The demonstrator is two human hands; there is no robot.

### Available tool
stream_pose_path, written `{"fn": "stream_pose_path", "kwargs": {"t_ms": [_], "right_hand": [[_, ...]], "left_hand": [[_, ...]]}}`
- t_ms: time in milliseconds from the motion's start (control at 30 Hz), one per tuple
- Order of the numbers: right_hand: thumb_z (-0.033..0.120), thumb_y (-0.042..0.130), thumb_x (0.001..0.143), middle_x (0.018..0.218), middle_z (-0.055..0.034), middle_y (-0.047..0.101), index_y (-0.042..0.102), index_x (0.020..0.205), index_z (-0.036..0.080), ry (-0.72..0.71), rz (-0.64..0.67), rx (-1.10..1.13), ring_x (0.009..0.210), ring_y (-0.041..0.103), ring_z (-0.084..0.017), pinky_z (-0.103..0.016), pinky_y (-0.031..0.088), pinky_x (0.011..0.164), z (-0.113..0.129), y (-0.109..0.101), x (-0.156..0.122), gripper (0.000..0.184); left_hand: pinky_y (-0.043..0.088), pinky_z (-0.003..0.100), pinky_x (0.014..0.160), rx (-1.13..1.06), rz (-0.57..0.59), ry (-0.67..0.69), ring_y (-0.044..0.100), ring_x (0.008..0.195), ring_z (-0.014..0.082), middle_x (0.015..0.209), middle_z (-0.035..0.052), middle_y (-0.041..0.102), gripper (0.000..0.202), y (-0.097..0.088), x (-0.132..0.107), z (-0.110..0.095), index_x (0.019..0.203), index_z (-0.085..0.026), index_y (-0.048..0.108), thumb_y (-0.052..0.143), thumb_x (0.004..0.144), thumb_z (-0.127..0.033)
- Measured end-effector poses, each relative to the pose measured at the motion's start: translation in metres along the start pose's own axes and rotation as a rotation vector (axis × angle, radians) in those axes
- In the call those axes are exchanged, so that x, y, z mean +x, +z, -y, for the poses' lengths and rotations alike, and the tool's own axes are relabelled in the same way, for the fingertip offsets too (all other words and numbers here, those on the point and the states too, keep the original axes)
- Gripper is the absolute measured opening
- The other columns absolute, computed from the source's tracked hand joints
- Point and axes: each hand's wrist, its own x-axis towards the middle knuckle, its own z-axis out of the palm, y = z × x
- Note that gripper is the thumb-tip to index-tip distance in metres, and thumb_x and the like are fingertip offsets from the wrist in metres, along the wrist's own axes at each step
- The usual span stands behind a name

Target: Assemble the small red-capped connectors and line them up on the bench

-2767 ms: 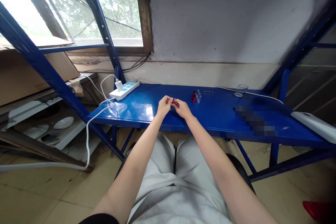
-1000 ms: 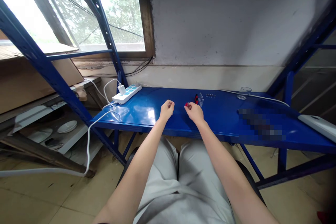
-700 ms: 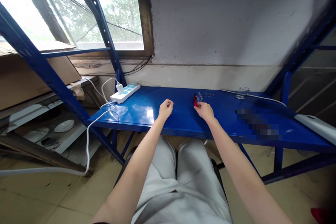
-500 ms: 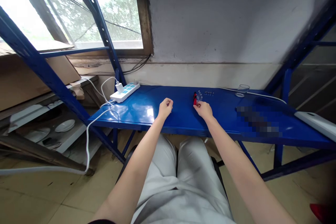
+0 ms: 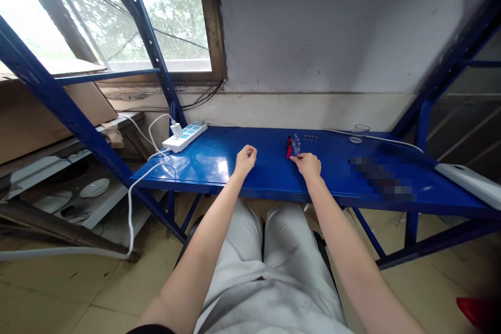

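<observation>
1. Head view, left hand [image 5: 246, 162]: it hovers over or rests on the blue surface [image 5: 266, 180], which cannot be told. Its fingers are curled in narrow, thumb close to the forefinger; whether anything small is tucked inside is hidden.
2. Head view, right hand [image 5: 310, 166]: thumb and forefinger reach toward the near end of a short row of small red pieces [image 5: 289, 152] and black pieces [image 5: 289, 140]. The fingertips are at the nearest red one, but I cannot tell whether they grip it or only lie against it.
3. Head view, just beyond the right fingers: several small clear tubes [image 5: 297, 144] sit right beside the red and black row. Farther off, past the tubes and to their right, small metal bits [image 5: 311, 138] lie in a line.
4. Head view, well to the right of the right fingers: a clear glass [image 5: 359, 134] is toward the back, with a dark pixelated object [image 5: 383, 178] nearer the front.
5. Head view, well left of the left fingers: a white power strip [image 5: 186, 136] carries a white plug [image 5: 177, 129].
</observation>
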Motion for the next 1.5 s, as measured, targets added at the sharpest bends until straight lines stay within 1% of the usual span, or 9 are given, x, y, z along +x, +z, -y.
{"fn": "stream_pose_path", "kwargs": {"t_ms": [133, 233, 400, 500, 667, 800, 1033, 1200, 1500], "right_hand": [[0.049, 0.052, 0.079, 0.084, -0.0095, 0.068, 0.07, 0.091, 0.019, 0.049, 0.003, -0.015, 0.083, 0.062, -0.024, -0.032, 0.041, 0.071, 0.003, -0.003, -0.001, 0.037], [0.05, 0.053, 0.078, 0.085, -0.0097, 0.068, 0.07, 0.092, 0.019, 0.072, 0.008, -0.016, 0.084, 0.061, -0.024, -0.033, 0.042, 0.072, 0.004, -0.004, -0.003, 0.038], [0.048, 0.053, 0.078, 0.092, -0.0092, 0.068, 0.069, 0.095, 0.02, 0.068, 0.014, -0.021, 0.089, 0.061, -0.025, -0.033, 0.041, 0.074, 0.004, -0.004, -0.003, 0.037], [0.048, 0.052, 0.078, 0.092, -0.0089, 0.069, 0.07, 0.094, 0.021, 0.063, 0.012, -0.032, 0.09, 0.061, -0.025, -0.033, 0.041, 0.074, 0.003, -0.003, -0.003, 0.036], [0.046, 0.051, 0.08, 0.093, -0.0092, 0.068, 0.07, 0.096, 0.021, 0.063, 0.011, -0.039, 0.091, 0.061, -0.024, -0.033, 0.042, 0.075, 0.001, -0.002, -0.003, 0.035], [0.045, 0.05, 0.081, 0.095, -0.0102, 0.068, 0.069, 0.098, 0.021, 0.072, 0.015, -0.037, 0.091, 0.061, -0.024, -0.032, 0.042, 0.075, 0.002, -0.002, -0.003, 0.035], [0.04, 0.05, 0.081, 0.091, -0.0112, 0.068, 0.07, 0.093, 0.02, 0.058, -0.013, -0.021, 0.087, 0.062, -0.023, -0.03, 0.043, 0.073, 0.003, -0.002, -0.001, 0.031], [0.04, 0.051, 0.081, 0.085, -0.0109, 0.069, 0.071, 0.089, 0.02, 0.059, -0.038, -0.021, 0.083, 0.063, -0.023, -0.03, 0.043, 0.07, 0.001, 0.001, 0.002, 0.03], [0.039, 0.049, 0.082, 0.086, -0.0086, 0.069, 0.07, 0.091, 0.021, -0.024, -0.023, -0.05, 0.082, 0.062, -0.021, -0.028, 0.042, 0.068, 0.003, 0.001, 0.001, 0.029]], "left_hand": [[0.037, 0.019, 0.048, 0.131, 0.002, 0.061, 0.047, 0.045, 0.0073, 0.056, -0.004, 0.05, 0.015, 0.002, -0.002, 0.0, 0.076, -0.019, 0.05, 0.043, 0.082, -0.03], [0.04, 0.021, 0.056, 0.375, 0.05, 0.206, 0.053, 0.057, 0.0099, 0.064, -0.0017, 0.056, 0.015, 0.006, -0.007, -0.005, 0.086, -0.02, 0.054, 0.044, 0.083, -0.03], [0.043, 0.028, 0.079, 0.673, 0.278, 0.544, 0.056, 0.092, 0.0167, 0.101, 0.0061, 0.06, 0.033, 0.018, -0.014, -0.016, 0.117, -0.02, 0.047, 0.038, 0.087, -0.03], [0.039, 0.033, 0.088, 0.788, 0.323, 0.635, 0.051, 0.104, 0.0202, 0.118, 0.0097, 0.054, 0.042, 0.032, -0.011, -0.02, 0.129, -0.018, 0.036, 0.033, 0.088, -0.029], [0.039, 0.034, 0.083, 0.925, 0.289, 0.577, 0.05, 0.103, 0.0225, 0.124, 0.0113, 0.05, 0.053, 0.061, -0.005, -0.026, 0.14, -0.02, 0.018, 0.029, 0.089, -0.027], [0.039, 0.034, 0.081, 0.978, 0.274, 0.529, 0.049, 0.103, 0.0222, 0.129, 0.0102, 0.046, 0.054, 0.075, -0.002, -0.026, 0.142, -0.023, 0.013, 0.028, 0.09, -0.025], [0.038, 0.036, 0.083, 0.892, 0.267, 0.544, 0.05, 0.101, 0.0223, 0.118, 0.0104, 0.054, 0.043, 0.086, 0.004, -0.02, 0.131, -0.022, 0.04, 0.029, 0.089, -0.019], [0.04, 0.035, 0.081, 0.732, 0.178, 0.467, 0.054, 0.093, 0.0216, 0.1, 0.0108, 0.062, 0.033, 0.085, 0.004, -0.02, 0.109, -0.016, 0.058, 0.033, 0.089, -0.019], [0.046, 0.027, 0.072, 0.261, -0.123, 0.288, 0.057, 0.077, 0.0148, 0.088, 0.0064, 0.065, 0.025, 0.063, -0.004, -0.021, 0.094, -0.016, 0.063, 0.047, 0.085, -0.034]]}}
